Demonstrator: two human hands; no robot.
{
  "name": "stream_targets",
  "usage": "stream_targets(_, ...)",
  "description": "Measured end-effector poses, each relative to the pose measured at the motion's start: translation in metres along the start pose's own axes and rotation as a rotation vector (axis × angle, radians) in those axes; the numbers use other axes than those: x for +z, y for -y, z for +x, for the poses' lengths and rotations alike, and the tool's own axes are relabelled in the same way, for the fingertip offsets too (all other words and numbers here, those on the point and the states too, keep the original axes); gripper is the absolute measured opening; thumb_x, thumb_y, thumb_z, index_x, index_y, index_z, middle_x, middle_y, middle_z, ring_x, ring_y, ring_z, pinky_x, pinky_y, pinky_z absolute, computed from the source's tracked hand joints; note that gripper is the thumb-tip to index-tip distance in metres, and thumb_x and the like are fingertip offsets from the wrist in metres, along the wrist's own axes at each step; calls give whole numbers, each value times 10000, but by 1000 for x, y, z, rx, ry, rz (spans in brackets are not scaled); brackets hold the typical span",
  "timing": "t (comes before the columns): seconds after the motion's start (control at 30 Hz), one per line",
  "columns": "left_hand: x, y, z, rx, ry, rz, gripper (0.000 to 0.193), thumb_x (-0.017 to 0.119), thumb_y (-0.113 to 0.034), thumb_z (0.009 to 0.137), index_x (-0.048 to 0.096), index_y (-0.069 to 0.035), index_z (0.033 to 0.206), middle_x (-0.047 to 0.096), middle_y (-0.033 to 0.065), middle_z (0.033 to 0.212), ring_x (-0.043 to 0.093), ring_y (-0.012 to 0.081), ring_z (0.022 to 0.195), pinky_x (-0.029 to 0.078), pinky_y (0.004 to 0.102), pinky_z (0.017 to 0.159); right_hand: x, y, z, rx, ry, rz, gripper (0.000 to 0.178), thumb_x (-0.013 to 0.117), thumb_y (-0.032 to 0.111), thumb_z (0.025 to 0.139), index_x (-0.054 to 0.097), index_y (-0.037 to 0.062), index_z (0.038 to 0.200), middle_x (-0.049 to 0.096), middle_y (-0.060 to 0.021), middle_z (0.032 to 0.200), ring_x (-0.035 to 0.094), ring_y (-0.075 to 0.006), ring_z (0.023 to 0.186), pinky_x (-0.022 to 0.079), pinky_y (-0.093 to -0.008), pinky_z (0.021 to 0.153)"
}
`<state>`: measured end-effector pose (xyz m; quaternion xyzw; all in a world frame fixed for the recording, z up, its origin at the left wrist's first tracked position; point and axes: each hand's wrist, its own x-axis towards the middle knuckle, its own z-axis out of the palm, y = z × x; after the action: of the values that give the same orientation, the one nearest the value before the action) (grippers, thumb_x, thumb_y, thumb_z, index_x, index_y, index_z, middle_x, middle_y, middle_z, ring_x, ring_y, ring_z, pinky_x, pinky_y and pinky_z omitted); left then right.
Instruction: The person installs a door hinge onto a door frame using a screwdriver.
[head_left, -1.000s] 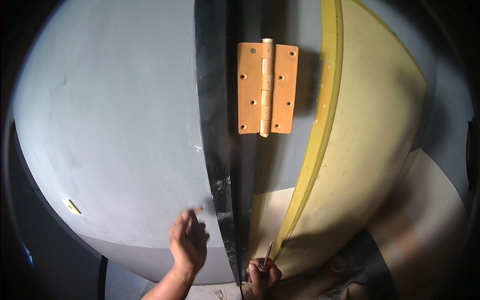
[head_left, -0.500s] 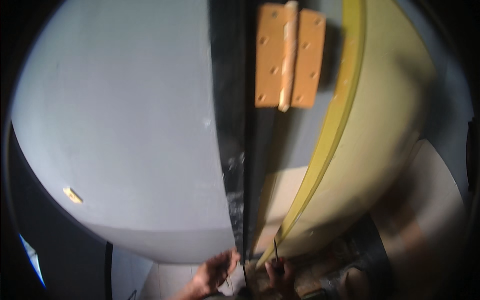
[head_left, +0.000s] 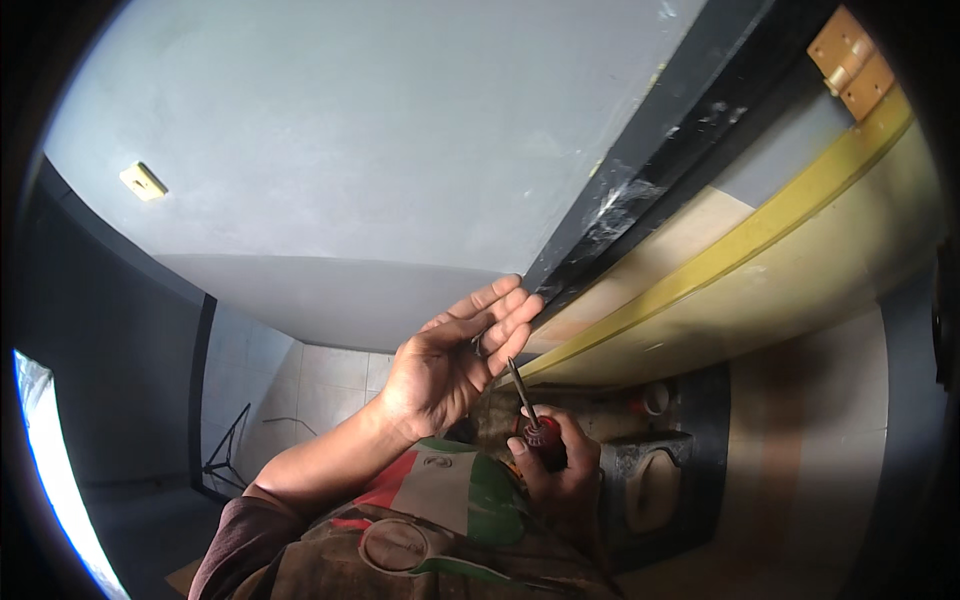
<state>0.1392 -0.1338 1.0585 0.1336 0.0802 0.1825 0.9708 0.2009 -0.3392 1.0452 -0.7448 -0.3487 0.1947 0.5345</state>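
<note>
An orange hinge (head_left: pixel 853 68), tall painted panels (head_left: pixel 350 150) and a tiled floor (head_left: pixel 335 372) show an indoor doorway (head_left: pixel 655 165), building type unclear.

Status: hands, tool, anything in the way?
Left hand open, palm up. Right hand gripping screwdriver. Left hand appears close to screwdriver's tip.

The left hand (head_left: pixel 440 370) is raised palm up, fingers extended toward the lower end of a dark, scuffed post (head_left: pixel 660 170); a small dark object by its fingers is too small to tell. Just beside it, the right hand (head_left: pixel 568 472) keeps a closed grip around the red handle of a screwdriver (head_left: pixel 530 410), whose tip points up and slightly left. A grey panel (head_left: pixel 330 150) fills the upper left, bearing a small yellow piece (head_left: pixel 143 181). An orange hinge (head_left: pixel 850 65) sits upper right, above a yellow strip (head_left: pixel 755 240).
</note>
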Motion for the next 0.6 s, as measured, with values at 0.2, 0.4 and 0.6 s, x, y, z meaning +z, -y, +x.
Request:
stream_targets(0.2, -5, -19, -19, 59, -34, 29, 457, 410, -55, 1118, 357, 77, 1552, 485, 215, 1559, 460, 294, 1512, 413, 416, 1276, 21, 16, 0, 60, 95, -56, 351, 841, 132, 902, 698, -26, 1181, 747, -157, 926, 726, -180, 845, 569, -326, 784)
stream_targets(0.4, -16, -48, -45, 116, -14, -1, 452, 424, -54, 1107, 395, 43, 1548, 477, 200, 1589, 415, 289, 1544, 349, 434, 1313, 52, 45, 2, 54, 141, -109, 381, 834, 127, 907, 703, -66, 1208, 750, -171, 906, 730, -183, 831, 570, -327, 778)
stream_targets(0.6, -29, -67, -64, 173, -9, 0, 447, 432, -52, 1102, 428, 6, 1546, 475, 172, 1606, 400, 298, 1553, 331, 460, 1318, 77, 51, -2, 32, 182, -118, 396, 829, 126, 910, 696, -79, 1221, 749, -191, 907, 737, -193, 829, 572, -334, 773)
